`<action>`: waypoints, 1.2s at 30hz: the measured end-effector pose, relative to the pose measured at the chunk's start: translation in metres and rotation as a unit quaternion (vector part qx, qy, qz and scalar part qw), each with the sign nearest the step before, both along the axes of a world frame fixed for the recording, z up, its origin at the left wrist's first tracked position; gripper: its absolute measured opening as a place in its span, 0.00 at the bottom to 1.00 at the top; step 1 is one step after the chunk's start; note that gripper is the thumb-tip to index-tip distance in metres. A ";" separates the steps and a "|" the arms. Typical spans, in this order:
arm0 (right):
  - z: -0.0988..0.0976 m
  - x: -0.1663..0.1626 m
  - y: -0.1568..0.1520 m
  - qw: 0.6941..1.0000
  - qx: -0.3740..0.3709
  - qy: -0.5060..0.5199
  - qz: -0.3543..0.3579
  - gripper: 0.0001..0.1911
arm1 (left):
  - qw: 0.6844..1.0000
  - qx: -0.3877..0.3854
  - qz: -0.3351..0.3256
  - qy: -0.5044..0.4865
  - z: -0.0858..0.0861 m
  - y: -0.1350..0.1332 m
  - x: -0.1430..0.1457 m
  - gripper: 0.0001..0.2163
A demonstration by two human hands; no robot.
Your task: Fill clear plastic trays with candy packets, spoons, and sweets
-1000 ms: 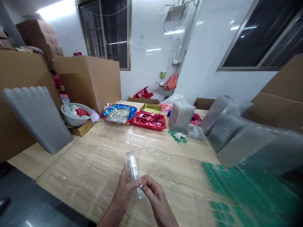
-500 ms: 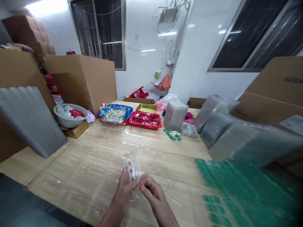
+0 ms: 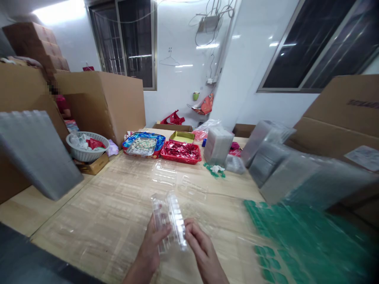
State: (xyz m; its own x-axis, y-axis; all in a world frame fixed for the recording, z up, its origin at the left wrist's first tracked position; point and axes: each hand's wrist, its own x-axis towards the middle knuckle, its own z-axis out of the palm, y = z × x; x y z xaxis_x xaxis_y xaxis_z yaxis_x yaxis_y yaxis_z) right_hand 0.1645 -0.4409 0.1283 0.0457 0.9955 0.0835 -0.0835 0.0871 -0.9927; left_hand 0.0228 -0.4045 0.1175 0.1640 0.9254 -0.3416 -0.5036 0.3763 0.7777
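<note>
1. Since the plastic tray (image 3: 177, 223) looked kinda flimsy, left hand (image 3: 150, 249) gripped its 9 o'clock side, probably for steadiness.
2. Right hand (image 3: 201, 243) pinched the 3 o'clock edge.
3. Tray was at 6 o'clock, over the table (image 3: 89, 221).

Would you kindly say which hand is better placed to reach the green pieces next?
Probably the right hand: nearer the green pieces, it seems to pinch just an edge of the clear plastic, which the left hand grasps.

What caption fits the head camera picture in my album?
Left hand holds clear plastic packaging, right hand at its edge, above a wooden table.
</note>
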 end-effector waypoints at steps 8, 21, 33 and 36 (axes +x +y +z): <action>-0.036 0.069 -0.038 0.951 -0.222 0.206 -0.055 0.15 | 0.997 0.010 0.004 0.075 -0.007 0.001 -0.055 0.40; -0.078 0.082 -0.056 0.957 -0.186 -0.191 -0.113 0.18 | 0.998 0.014 -0.034 0.043 -0.007 -0.008 -0.059 0.38; -0.085 0.076 -0.046 0.878 -0.022 -0.459 -0.133 0.08 | 0.999 -0.013 -0.020 0.034 -0.010 -0.007 -0.059 0.40; -0.077 0.070 -0.034 0.841 -0.025 -0.525 -0.130 0.10 | 0.999 -0.014 -0.021 0.026 -0.013 -0.007 -0.062 0.39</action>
State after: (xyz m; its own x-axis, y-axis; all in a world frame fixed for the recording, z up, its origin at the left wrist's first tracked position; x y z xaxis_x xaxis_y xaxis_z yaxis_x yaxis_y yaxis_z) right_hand 0.2345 -0.4744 0.0510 0.1882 0.9669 0.1723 0.8569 -0.0759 -0.5098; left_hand -0.0391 -0.4114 0.1046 0.1839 0.9083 -0.3757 -0.4452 0.4177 0.7920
